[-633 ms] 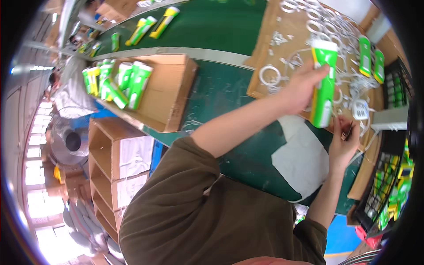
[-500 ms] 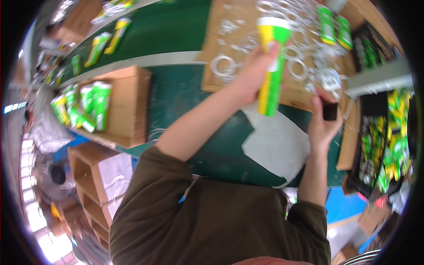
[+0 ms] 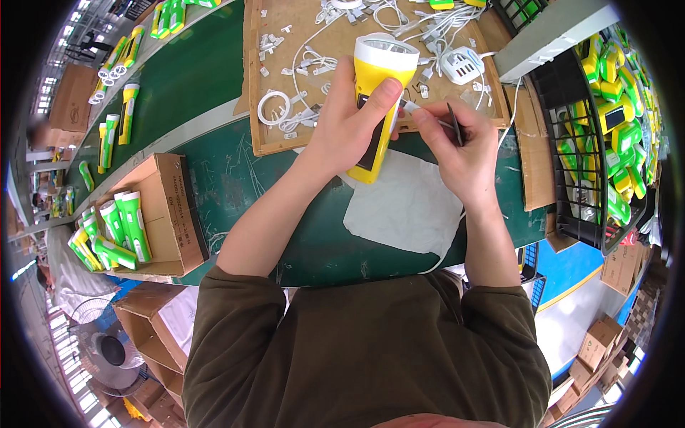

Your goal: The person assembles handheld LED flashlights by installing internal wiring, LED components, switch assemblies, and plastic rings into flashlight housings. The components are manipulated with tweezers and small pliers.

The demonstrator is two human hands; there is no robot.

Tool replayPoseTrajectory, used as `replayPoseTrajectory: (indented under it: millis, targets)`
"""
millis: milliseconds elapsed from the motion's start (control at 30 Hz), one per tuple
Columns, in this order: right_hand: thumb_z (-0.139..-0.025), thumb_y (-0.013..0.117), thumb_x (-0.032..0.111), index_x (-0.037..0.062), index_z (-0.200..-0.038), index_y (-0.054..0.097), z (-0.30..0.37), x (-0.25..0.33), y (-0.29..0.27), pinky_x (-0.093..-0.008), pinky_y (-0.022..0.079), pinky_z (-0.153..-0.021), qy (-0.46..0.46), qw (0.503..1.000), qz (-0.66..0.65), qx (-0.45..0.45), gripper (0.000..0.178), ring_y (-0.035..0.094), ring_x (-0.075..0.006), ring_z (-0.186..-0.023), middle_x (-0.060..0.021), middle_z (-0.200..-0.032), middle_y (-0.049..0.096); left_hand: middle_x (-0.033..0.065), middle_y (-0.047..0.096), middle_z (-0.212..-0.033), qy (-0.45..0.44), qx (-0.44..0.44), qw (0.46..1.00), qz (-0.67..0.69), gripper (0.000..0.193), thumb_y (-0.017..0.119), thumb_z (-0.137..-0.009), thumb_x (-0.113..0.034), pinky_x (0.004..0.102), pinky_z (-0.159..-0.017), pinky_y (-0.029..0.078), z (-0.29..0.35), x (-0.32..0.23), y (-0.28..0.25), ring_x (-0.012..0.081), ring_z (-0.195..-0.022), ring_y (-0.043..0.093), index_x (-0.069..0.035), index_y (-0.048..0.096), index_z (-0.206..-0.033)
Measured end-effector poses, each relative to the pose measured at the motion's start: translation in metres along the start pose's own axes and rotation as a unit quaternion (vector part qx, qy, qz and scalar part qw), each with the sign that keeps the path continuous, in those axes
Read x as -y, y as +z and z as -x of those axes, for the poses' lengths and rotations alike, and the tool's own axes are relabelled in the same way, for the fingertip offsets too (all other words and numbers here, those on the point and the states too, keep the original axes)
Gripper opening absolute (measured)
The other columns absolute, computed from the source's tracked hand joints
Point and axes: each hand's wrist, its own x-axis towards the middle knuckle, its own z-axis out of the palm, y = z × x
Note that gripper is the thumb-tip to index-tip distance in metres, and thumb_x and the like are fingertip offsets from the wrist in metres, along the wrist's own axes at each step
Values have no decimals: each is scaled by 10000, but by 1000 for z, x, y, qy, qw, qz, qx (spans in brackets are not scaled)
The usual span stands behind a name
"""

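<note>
My left hand [image 3: 341, 127] is wrapped round a yellow flashlight [image 3: 386, 63] with a white head and a dark panel along its body. It is tilted, with its lens end pointing away from me. Close on its right, my right hand [image 3: 460, 146] pinches a white cable plug [image 3: 409, 105] against or just beside the flashlight's side; whether it is inserted I cannot tell. A thin dark flat piece [image 3: 454, 123] is also held in the right fingers, seen nearly edge-on. Below both hands a whitish sheet [image 3: 403, 207] lies on the green table [image 3: 314, 246].
A wooden board [image 3: 307, 43] holds white cables, small white connectors and a white multi-port charger [image 3: 462, 65]. At left, a cardboard box [image 3: 168, 242] contains several flashlights. Other flashlights [image 3: 128, 114] stand on the green surface beyond. A black crate [image 3: 581, 164] of yellow-green flashlights sits at right.
The flashlight has been turned, so its yellow side with the dark panel now shows. My right hand has come up beside it with the cable plug. The view has shifted.
</note>
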Motion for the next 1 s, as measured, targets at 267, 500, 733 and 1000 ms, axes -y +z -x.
replayPoseTrajectory:
  millis: [267, 500, 733, 1000]
  targets:
    - [-802, 708, 186, -10, -789, 628, -9, 7, -9, -284, 412, -529, 46, 995, 62, 66, 213, 491, -178, -538, -97, -625, 548, 92, 597, -779, -75, 27, 997, 17, 579, 265, -966, -566, 302, -525, 512, -6, 1, -7, 188, -594, 614, -35, 473, -1068]
    - [-761, 736, 77, 48, -833, 656, 4, 8, -2, -279, 427, -507, -267, 956, 105, -57, 111, 555, -211, -557, -82, -641, 579, 103, 598, -746, -68, 10, 991, 115, 602, 306, -946, -595, 309, -483, 514, -5, -6, -14, 187, -555, 603, -35, 511, -1034]
    - [-780, 641, -50, 61, -1067, 624, 0, 15, -2, -300, 499, -712, -316, 909, 241, -125, 308, 661, -241, -810, -93, -933, 643, 103, 567, -699, 15, 74, 954, 289, 786, 135, -902, -691, 322, -440, 467, -6, -22, -45, 220, -508, 584, -47, 457, -1216]
    - [-831, 703, 93, 77, -829, 298, 34, 23, 27, -264, 440, -612, 175, 897, -328, 237, 406, 537, -133, -671, -51, -837, 548, 157, 605, -913, 56, 98, 955, 273, 765, 165, -916, -671, 375, -746, 470, 3, -39, -22, 269, -814, 601, -34, 418, -1253]
